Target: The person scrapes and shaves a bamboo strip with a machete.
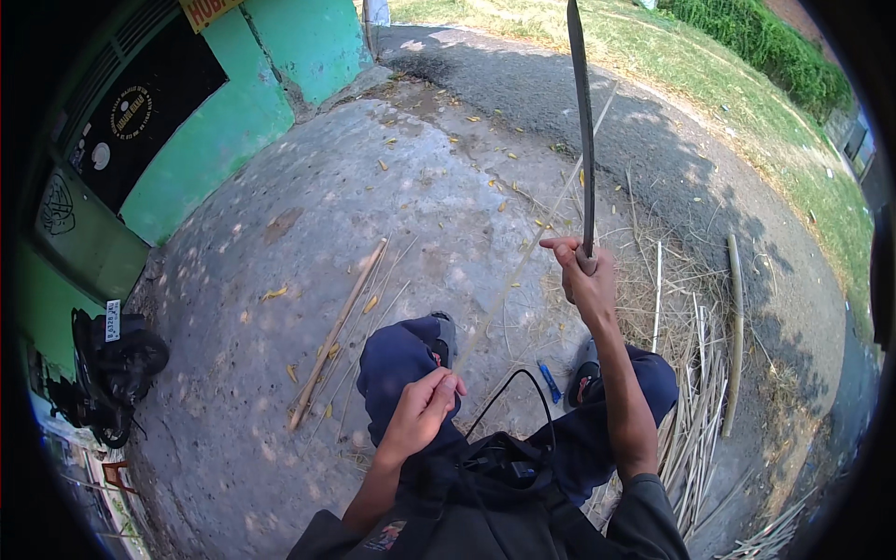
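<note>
The right grip (588, 280) is closed around the handle of a long dark blade (582, 131), which is held raised and nearly upright, its tip reaching the upper edge of the view. The left grip (425, 411) is pinched shut on the near end of a thin bamboo strip (532, 243), which slants up and away from the left knee towards the blade. Concrete ground (308, 215) lies below, strewn with dry leaves. A split bamboo stick (336, 331) is seen left of the knees, a heap of bamboo slats (700, 411) to the right, and a small blue object (549, 381) between the feet.
</note>
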